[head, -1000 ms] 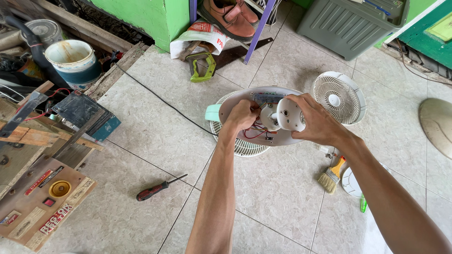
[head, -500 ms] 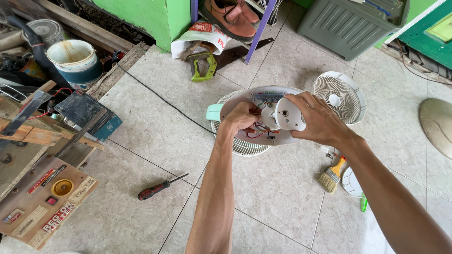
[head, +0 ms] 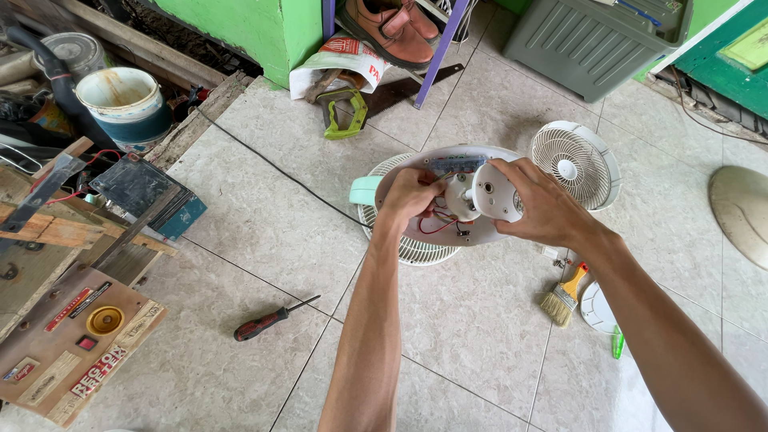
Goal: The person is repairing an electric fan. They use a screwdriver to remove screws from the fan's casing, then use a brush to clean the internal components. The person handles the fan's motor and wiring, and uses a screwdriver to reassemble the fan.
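Above the tiled floor [head: 264, 240], the left hand [head: 412, 196] pinches closed on wires inside the open fan housing [head: 480, 232]. The right hand [head: 544, 208] wraps its fingers around the white round motor [head: 492, 192], holding it firmly.

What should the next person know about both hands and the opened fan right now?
Left hand: fingers in the red wires inside the opened fan housing.
Right hand: holding the round white motor part over the housing.
Nearby on the tiled floor: fan grille, screwdriver, paintbrush.
Done: housing open, grille off.
Left: wires and motor part not yet set back.
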